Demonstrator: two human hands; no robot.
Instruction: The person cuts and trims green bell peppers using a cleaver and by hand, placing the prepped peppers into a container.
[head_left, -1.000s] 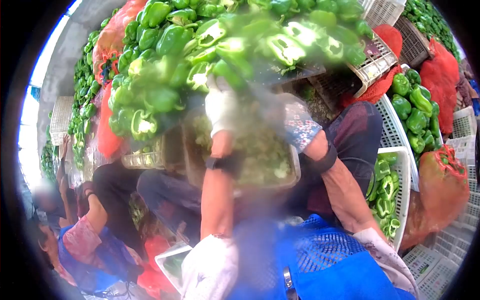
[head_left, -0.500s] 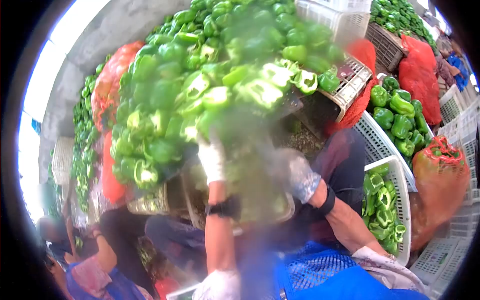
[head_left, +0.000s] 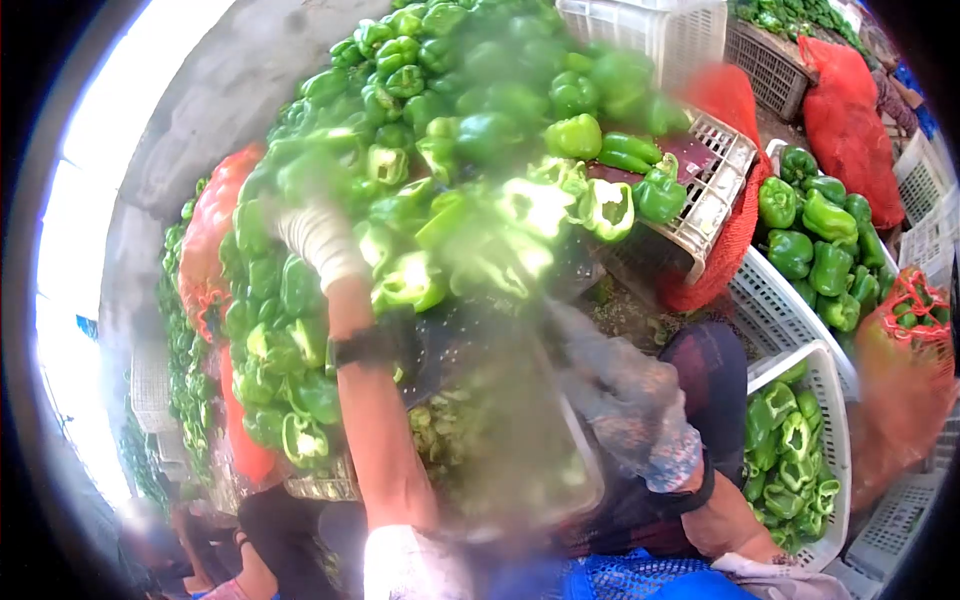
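Left hand [head_left: 318, 238] among the peppers [head_left: 405, 82], right hand [head_left: 630, 385] by the tub [head_left: 590, 482]

The peppers fill the upper middle of the frame in a heap, and spill down its left side. Whole ones lie towards the top; halves [head_left: 608, 210], cut side showing, lie at the heap's lower edge near the centre. The left hand, in a pale glove, reaches into the heap left of centre. Its fingers are lost in blur among the peppers, so I cannot tell how far open they are or whether they hold one.

The right hand, in a greyish glove, is right of centre, near the tub of scraps; its fingers are smeared too, their opening and any hold impossible to tell.

At lower right a white crate [head_left: 838, 430] holds cut peppers; above it, another crate [head_left: 785, 312] holds whole ones.
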